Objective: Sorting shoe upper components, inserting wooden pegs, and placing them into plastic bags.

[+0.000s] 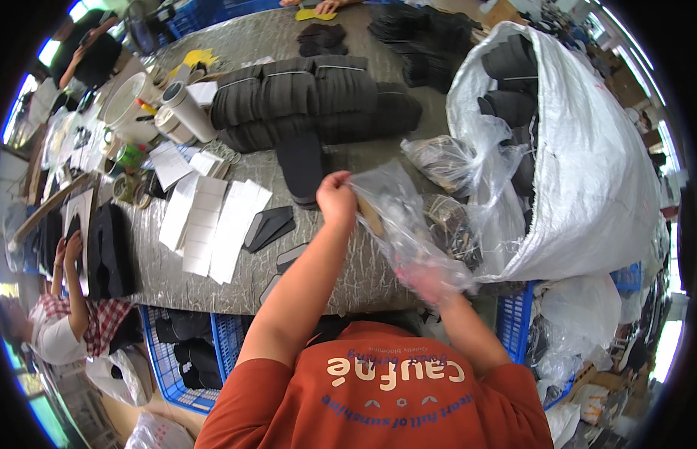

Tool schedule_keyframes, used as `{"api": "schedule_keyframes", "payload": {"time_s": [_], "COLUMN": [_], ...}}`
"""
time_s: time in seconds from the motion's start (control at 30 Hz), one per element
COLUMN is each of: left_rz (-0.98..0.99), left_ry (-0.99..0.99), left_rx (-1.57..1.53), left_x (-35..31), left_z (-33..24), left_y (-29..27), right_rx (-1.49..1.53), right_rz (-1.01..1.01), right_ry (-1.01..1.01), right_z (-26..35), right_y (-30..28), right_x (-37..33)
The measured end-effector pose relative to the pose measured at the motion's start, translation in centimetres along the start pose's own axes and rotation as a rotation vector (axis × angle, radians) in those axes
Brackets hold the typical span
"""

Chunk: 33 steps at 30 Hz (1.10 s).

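Note:
My left hand (pixel 337 198) is closed on the edge of a clear plastic bag (pixel 390 198), which stretches to the right over the table. A tan strip-like piece (pixel 369 217) shows by the bag near that hand. My right hand (pixel 427 283) is at the bag's lower end, seen through the plastic and smeared, so its fingers are unclear. Just beyond my left hand lies a black insole stack (pixel 300 168). Bundled rows of dark insoles (pixel 292 93) lie behind it. Flat black pieces (pixel 270 227) rest left of my forearm.
A large white woven sack (pixel 588 165) with dark bundles stands at the right. Plastic-wrapped bundles (pixel 442 161) lie beside it. Paper sheets (pixel 206 224), a tumbler (pixel 187 111) and a white bucket (pixel 128 105) are at the left. Blue crates (pixel 229 340) sit below the table edge. Other people work nearby.

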<state>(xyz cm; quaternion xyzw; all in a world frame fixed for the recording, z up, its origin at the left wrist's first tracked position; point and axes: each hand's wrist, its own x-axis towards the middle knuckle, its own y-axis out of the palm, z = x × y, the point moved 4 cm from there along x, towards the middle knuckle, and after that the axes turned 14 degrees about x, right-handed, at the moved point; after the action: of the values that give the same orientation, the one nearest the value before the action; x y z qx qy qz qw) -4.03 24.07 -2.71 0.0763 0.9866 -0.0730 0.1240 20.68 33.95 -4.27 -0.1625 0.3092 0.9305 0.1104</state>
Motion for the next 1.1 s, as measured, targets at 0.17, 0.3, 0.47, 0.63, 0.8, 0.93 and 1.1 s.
{"api": "schedule_keyframes", "payload": {"time_s": [0.17, 0.3, 0.47, 0.63, 0.8, 0.93, 1.1], "left_rz": [-0.193, 0.150, -0.195, 0.875, 0.872, 1.054, 1.009], "left_ry": [0.065, 0.263, 1.072, 0.061, -0.255, -0.197, 0.059], "left_rx": [0.072, 0.466, 0.914, -0.157, -0.530, -0.230, 0.301], "left_x": [3.8, 5.0, -2.5, -10.9, -12.4, -12.9, -13.4], "left_z": [-1.7, 0.1, -5.6, -6.9, -7.2, -6.4, -5.8], "left_y": [0.1, 2.3, 0.2, -4.4, -4.8, -6.1, -8.3], "right_rx": [0.305, 0.636, 0.608, 0.529, -0.173, -0.239, -0.133], "right_rz": [-0.172, -0.001, 0.005, 0.114, 0.135, 0.130, 0.038], "right_ry": [-0.096, -0.278, -0.404, -0.266, -0.180, -0.112, -0.299], "right_z": [3.8, 7.7, 9.6, 7.7, 5.2, 3.7, 6.8], "right_y": [3.7, 2.8, 4.8, 10.8, 12.4, 9.3, 11.2], "right_x": [-5.7, -8.2, -7.9, -5.5, -2.4, -1.1, -0.5]}}
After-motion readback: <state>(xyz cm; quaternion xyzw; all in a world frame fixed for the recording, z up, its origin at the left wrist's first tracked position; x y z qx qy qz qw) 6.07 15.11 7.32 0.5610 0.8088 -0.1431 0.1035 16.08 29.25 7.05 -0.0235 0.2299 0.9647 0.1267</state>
